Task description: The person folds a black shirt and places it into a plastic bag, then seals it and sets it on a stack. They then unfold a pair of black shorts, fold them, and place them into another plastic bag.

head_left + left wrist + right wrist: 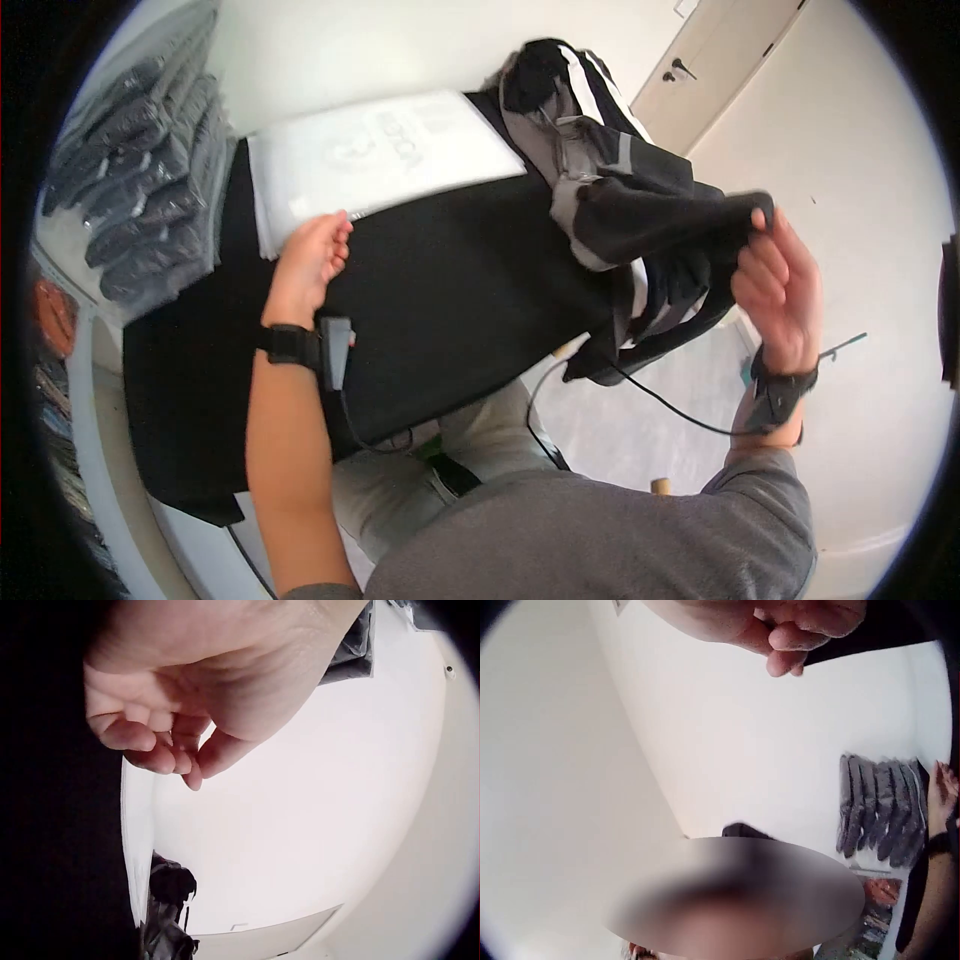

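My right hand (775,280) pinches the end of a dark grey and black garment (660,215) between thumb and fingers, raised at the right end of the table. In the right wrist view, part of the black cloth (877,634) shows behind the fingers. My left hand (312,258) is at the near left corner of a stack of clear plastic bags (385,150) with faint print. Its fingers are loosely curled, and the left wrist view shows nothing between the thumb and fingertips (193,780).
A black cloth covers the table (450,270). More black, grey and white garments (560,85) are heaped at its far right end. Stacked bagged dark clothes (150,170) stand at the left, above a shelf with an orange bundle (55,318). A cable (680,410) runs to my right wrist.
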{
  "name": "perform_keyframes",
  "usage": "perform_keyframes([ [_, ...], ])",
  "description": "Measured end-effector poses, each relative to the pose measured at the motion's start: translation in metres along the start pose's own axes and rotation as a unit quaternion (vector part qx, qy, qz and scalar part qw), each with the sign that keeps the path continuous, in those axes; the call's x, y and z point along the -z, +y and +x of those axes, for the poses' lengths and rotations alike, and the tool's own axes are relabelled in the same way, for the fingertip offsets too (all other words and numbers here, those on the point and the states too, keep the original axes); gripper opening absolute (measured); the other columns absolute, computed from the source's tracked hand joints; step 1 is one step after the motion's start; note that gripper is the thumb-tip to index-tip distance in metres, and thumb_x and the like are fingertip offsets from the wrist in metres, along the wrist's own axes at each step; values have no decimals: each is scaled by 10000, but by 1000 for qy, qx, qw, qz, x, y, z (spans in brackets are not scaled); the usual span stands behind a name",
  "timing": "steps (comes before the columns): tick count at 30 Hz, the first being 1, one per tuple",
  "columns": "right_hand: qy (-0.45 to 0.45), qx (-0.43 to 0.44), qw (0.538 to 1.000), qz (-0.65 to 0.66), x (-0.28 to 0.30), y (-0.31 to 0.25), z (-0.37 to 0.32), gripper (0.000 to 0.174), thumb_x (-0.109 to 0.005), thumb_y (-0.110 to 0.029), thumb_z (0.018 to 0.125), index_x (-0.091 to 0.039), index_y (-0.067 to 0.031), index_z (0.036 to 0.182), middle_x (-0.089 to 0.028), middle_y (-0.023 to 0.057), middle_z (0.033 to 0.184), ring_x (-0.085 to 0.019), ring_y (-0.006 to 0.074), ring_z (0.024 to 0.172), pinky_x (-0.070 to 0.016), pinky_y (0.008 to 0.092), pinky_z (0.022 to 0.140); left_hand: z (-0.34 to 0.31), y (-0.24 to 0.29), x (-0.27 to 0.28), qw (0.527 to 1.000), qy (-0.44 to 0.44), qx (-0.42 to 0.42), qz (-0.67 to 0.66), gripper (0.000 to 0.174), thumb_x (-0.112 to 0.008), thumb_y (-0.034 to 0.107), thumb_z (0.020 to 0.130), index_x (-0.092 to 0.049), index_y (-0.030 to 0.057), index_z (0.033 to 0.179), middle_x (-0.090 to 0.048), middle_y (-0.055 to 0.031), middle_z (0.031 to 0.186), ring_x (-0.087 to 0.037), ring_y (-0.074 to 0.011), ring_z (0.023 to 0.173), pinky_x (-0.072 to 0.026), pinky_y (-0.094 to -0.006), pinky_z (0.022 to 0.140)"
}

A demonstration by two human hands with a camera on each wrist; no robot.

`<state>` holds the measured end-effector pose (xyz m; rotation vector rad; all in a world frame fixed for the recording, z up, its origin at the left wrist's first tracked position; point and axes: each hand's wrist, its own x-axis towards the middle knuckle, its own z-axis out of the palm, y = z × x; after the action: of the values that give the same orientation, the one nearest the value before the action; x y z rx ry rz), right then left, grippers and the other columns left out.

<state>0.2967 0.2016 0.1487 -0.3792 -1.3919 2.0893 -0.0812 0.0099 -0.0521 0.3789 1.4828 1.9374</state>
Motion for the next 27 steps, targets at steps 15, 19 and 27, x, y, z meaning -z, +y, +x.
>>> perform_keyframes([
  [15,-90,35,808,-581,6,35,157,270,-586,-263,898,-673,-36,1016,-684,40,836,-626,101,747,-484,232,639,-3,0,-2,1000,7,-2,13,186,-594,254,902,-586,87,821,-498,41,711,-453,-55,614,-370,-194,555],
  [19,-12,85,496,-864,102,82,284,554,-728,-365,695,-618,-35,1126,-646,214,1063,-619,353,998,-499,409,861,-4,2,-4,999,-2,-9,33,195,-583,255,909,-587,85,814,-496,43,694,-454,-49,594,-370,-184,529],
  [27,83,3,492,-867,143,111,335,394,-605,-295,818,-634,-20,1098,-623,226,1116,-594,358,1059,-472,431,917,-4,11,-9,999,12,9,46,222,-557,269,920,-587,88,795,-484,34,696,-439,-64,617,-365,-198,567],
])
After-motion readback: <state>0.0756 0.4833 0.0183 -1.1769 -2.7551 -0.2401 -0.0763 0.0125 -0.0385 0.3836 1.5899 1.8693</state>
